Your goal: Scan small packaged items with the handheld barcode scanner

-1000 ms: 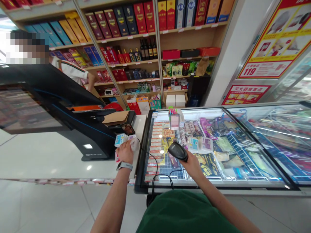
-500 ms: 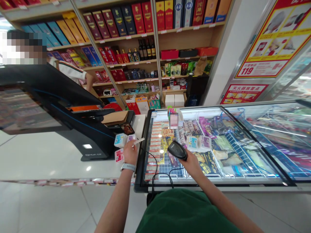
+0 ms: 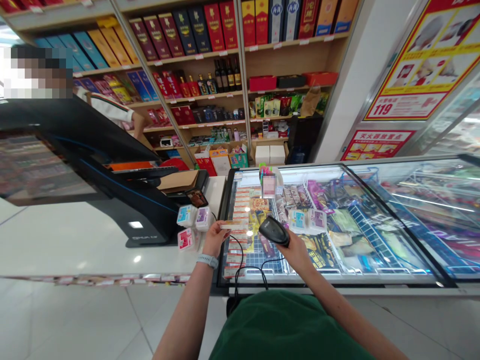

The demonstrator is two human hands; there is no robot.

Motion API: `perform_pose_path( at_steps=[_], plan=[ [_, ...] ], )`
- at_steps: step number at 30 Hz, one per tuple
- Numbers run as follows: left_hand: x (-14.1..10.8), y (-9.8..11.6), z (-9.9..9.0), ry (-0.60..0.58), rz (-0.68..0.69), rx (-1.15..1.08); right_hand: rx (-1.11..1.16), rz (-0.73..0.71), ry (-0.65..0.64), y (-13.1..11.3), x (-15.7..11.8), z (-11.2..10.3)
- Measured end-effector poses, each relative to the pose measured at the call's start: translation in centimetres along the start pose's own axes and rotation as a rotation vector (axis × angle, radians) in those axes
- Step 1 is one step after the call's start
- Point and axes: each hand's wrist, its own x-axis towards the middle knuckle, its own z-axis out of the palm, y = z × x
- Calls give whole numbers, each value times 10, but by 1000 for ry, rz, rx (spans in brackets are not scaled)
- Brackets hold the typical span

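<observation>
My left hand (image 3: pixel 215 241), with a watch on its wrist, pinches one end of a thin pale strip (image 3: pixel 231 225) over the left edge of the glass-topped freezer (image 3: pixel 221 260). In my right hand (image 3: pixel 296 248) is a black handheld scanner (image 3: pixel 274 231), its head pointing up and left above the glass. Several small clear packs with blue, purple and red labels stand on the white counter, among them a red one (image 3: pixel 185 239) left of my left hand. Two more packs, one blue (image 3: pixel 298 219) and one purple (image 3: pixel 318 220), lie on the glass beyond my right hand.
A black checkout terminal (image 3: pixel 150 220) stands on the white counter (image 3: pixel 75 250) at left. The scanner's black cable (image 3: pixel 242 255) loops over the freezer's front left. Behind are shelves (image 3: pixel 210 55) of boxes and bottles; a person's arm (image 3: pixel 138 124) shows behind the terminal.
My left hand has moved right, from beside the small packs to the freezer's left edge, bringing the strip over the glass. The purple-labelled pack on the counter is now uncovered. The scanner has barely moved.
</observation>
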Motion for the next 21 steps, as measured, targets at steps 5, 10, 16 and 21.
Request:
perform_pose_path(
  at_steps=[5,10,16,21],
  plan=[
    [-6,-1,9,-47,-61,-210,15,6,-4,1,0,0],
    [-7,2,13,57,-115,-366,25,1,1,2,0,0],
    [-3,-2,14,92,-107,-234,23,0,-3,0,1,-2],
    [-5,-5,16,149,-128,-207,36,-1,-4,1,1,-1]
  ],
)
